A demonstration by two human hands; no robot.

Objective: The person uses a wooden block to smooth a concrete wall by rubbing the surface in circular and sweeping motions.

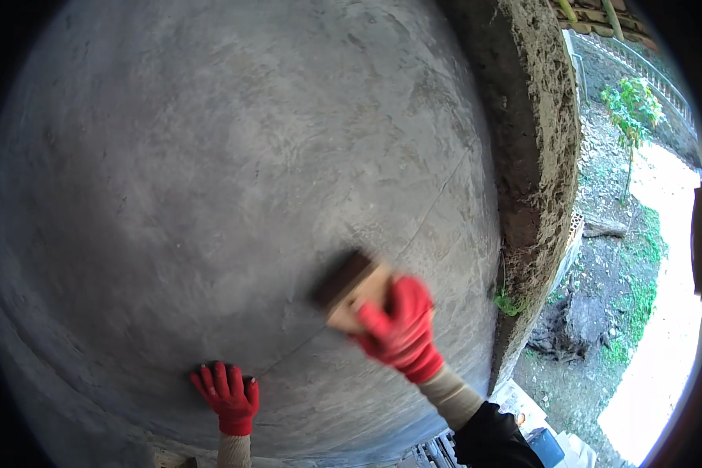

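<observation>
Black sleeve [491, 441] and pale cuff [451, 396] reach up over the lower right of the grey plastered wall [249, 156]. Red-gloved fingers of the right hand [402, 327] are clamped on a wooden-backed brush [351, 288], right of the wall's middle and low; blur leaves it unclear, but its dark bristles seem to meet the surface. At the wall's lower left, the left hand [230, 399], also red-gloved, lies on the plaster, fingers slightly apart. Right of the wall stand a rough earthen edge [554, 148] and, farther out, a slender tree [630, 105].
</observation>
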